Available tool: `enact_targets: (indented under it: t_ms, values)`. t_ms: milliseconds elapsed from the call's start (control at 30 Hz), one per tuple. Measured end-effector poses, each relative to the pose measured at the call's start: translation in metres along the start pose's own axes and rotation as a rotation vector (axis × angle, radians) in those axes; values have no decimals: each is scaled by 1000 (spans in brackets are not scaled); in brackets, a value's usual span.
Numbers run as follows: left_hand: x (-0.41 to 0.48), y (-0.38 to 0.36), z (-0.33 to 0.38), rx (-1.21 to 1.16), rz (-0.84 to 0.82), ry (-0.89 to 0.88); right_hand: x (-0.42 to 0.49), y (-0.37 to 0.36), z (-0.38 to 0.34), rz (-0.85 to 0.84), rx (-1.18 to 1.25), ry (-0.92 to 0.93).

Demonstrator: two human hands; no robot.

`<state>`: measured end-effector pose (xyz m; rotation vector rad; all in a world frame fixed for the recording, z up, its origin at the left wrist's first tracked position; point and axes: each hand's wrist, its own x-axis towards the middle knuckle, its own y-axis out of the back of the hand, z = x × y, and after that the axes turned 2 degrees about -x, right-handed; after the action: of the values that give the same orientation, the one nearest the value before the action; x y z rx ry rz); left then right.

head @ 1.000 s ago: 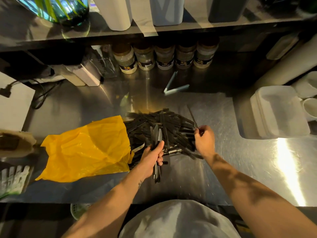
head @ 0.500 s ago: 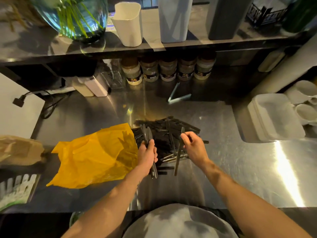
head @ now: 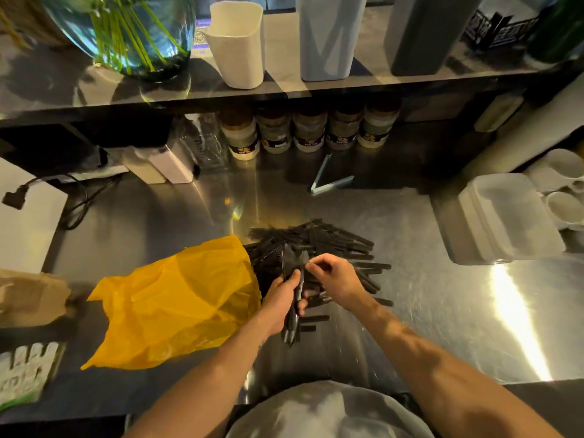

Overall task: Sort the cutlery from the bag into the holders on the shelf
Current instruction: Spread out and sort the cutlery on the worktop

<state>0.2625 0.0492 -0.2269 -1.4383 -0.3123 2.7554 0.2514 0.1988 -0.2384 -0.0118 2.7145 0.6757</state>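
Head: left hand (head: 281,298) grips cutlery bundle (head: 291,262); right hand (head: 335,273) apparently pinches it.

Five labelled jars (head: 311,131) are recorded in a row at the back of the steel counter (head: 442,311), with pale tongs (head: 328,182) lying just in front. White trays (head: 508,216) are stacked at the right beside white cups (head: 565,207); a glass vase (head: 126,33) of green stems is noted upper left.

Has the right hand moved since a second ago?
Yes. The right hand went left, from the right edge of the pile to the bundle in the left hand.
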Motion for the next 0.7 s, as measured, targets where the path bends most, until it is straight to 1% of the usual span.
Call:
enact_targets:
  t_ms: [133,267,500,600,700]
  values:
    - [6,9,9,-55,-29,11,15,0,6,148,-29,-160]
    - [11,18,9,-14,-25,14,28,-3,18,113,-181,-219]
    - [16,27,16,41,23,-5,44,-18,16,71,-449,-369]
    - [18,29,18,58,38,1,46,-23,15,83,-476,-423]
    - [19,31,20,58,45,2,46,-24,15,91,-418,-477]
